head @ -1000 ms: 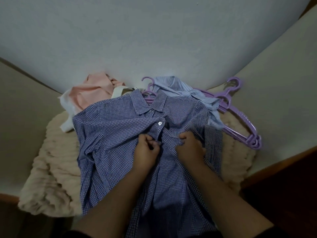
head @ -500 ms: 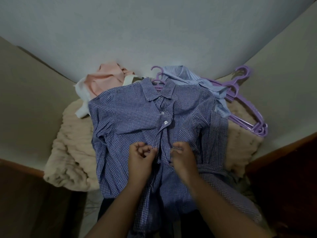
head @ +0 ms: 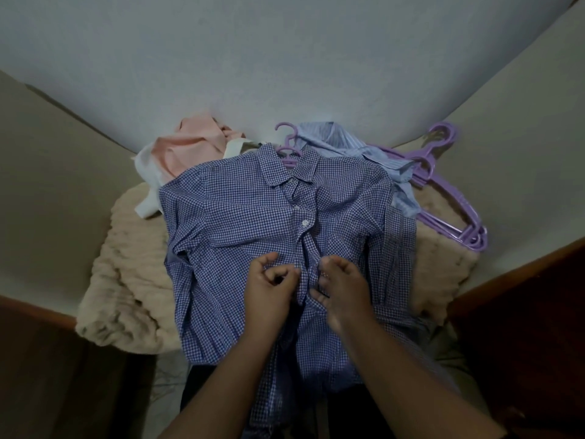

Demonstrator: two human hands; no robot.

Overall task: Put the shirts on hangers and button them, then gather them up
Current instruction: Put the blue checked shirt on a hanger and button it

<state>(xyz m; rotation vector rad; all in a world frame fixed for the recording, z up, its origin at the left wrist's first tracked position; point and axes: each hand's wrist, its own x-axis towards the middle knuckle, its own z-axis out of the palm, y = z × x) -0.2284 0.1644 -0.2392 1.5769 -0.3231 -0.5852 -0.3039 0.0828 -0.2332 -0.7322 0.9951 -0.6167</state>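
Checked shirt point(head: 240, 223) lies collar-away; placket runs lengthwise between hands. Left hand point(head: 269, 286) pinches one edge, right hand point(head: 342, 289) apparently the other; blurred.

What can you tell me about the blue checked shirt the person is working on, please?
The blue checked shirt is thin woven cloth in a small blue-and-white check, lying front-up on a beige fluffy blanket. A purple hanger hook shows at its collar. Two white buttons show on the upper placket. The left hand and right hand pinch the placket lower down.

Blue-white gingham shirt point(head: 247, 223), lilac hangers point(head: 456, 217) (pale pink shirt point(head: 190, 147) behind), beige blanket point(head: 126, 280).
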